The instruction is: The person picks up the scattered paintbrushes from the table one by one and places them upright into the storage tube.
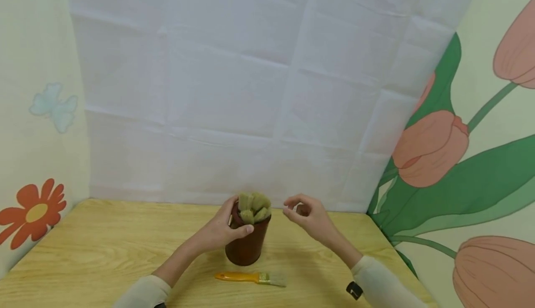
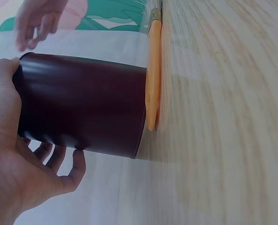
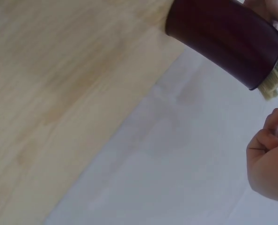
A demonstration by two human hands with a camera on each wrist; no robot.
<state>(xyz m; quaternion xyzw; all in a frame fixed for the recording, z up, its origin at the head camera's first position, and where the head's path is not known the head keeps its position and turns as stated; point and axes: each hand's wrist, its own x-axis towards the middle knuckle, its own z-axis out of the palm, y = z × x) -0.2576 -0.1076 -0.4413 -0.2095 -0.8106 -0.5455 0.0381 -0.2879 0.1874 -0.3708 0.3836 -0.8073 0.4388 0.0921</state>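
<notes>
A dark brownish-red cylindrical holder (image 1: 246,247) stands on the wooden table with several pale-bristled brushes (image 1: 254,205) in it, bristles up. My left hand (image 1: 215,229) grips it near the rim, thumb on the near side and fingers round the far side. To the right of the bristles, my right hand (image 1: 311,216) hangs in the air with loosely curled fingers and nothing between them. A paintbrush with an orange handle (image 1: 239,277) lies in front of the holder, bristles pointing right. In the left wrist view that brush (image 2: 153,70) overlaps the holder's base.
The wooden table (image 1: 138,233) meets a creased white sheet (image 1: 225,89) hanging behind it. Painted walls flank it, with a red flower (image 1: 35,212) on the left and large tulips (image 1: 434,150) on the right.
</notes>
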